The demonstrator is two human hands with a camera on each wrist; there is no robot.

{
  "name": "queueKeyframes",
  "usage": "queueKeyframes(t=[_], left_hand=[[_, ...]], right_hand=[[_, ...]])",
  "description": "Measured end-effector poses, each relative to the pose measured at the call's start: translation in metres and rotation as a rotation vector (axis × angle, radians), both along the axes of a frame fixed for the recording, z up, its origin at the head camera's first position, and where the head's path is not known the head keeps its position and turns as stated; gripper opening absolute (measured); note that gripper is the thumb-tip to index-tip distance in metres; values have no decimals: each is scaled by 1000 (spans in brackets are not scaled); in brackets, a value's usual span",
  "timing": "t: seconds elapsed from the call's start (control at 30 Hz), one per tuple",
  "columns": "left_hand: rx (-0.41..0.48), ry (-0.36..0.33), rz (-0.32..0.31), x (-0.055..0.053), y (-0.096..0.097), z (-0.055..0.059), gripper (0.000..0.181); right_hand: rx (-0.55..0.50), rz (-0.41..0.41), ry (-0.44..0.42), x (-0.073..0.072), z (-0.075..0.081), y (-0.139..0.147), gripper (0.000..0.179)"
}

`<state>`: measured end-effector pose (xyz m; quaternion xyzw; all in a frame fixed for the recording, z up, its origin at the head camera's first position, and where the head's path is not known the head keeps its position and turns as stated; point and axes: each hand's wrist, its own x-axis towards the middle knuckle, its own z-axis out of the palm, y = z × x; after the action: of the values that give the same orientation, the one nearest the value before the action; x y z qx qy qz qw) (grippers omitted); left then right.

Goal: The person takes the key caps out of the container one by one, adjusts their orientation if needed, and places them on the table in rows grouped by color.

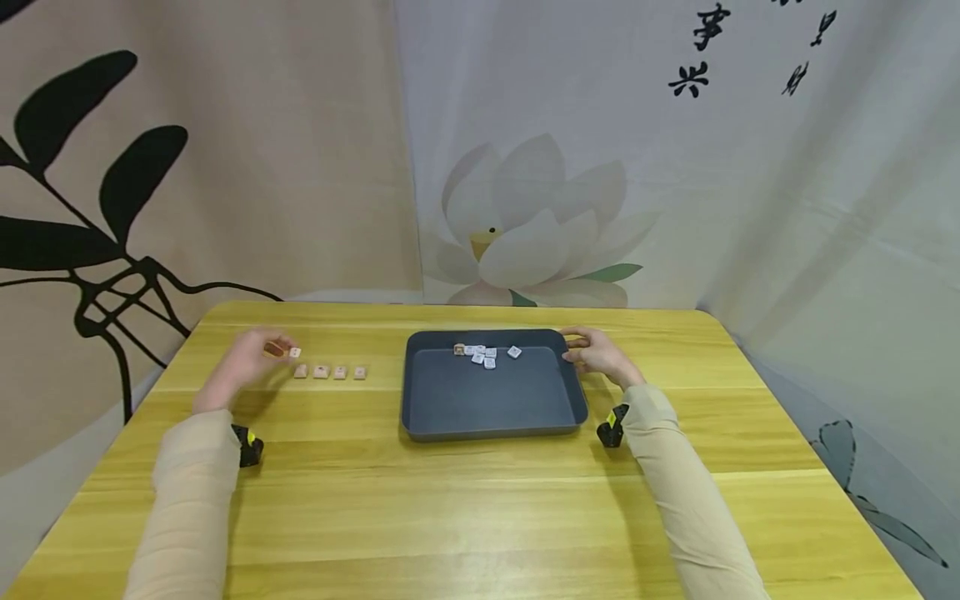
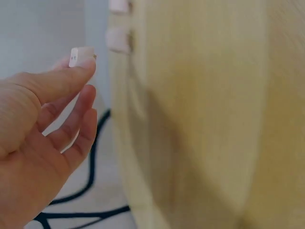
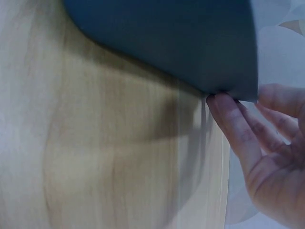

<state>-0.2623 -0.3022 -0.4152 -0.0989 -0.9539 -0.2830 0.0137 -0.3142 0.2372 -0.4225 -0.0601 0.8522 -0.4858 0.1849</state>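
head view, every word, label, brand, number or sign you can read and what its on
"事": black character on the white lotus-print cloth backdrop
"兴": black character below it, same backdrop
Black characters further right, skewed or cut off: not surely readable
Small white block in the left hand, small pale blocks on the yellow wooden table and in the dark grey rectangular tray: marks too small to read
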Motion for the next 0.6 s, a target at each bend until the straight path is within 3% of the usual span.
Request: queueKeyframes(t=[0.13, 0.3, 0.6], left_hand=[[-20, -67, 38, 3, -12, -12, 22], [-26, -78, 54, 4, -20, -21, 20], [-18, -113, 55, 2, -23, -20, 23]], right_hand=[[1, -10, 2, 0, -1, 0, 54], [12, -10, 10, 0, -1, 0, 54], [6, -4, 3, -1, -2, 1, 55]])
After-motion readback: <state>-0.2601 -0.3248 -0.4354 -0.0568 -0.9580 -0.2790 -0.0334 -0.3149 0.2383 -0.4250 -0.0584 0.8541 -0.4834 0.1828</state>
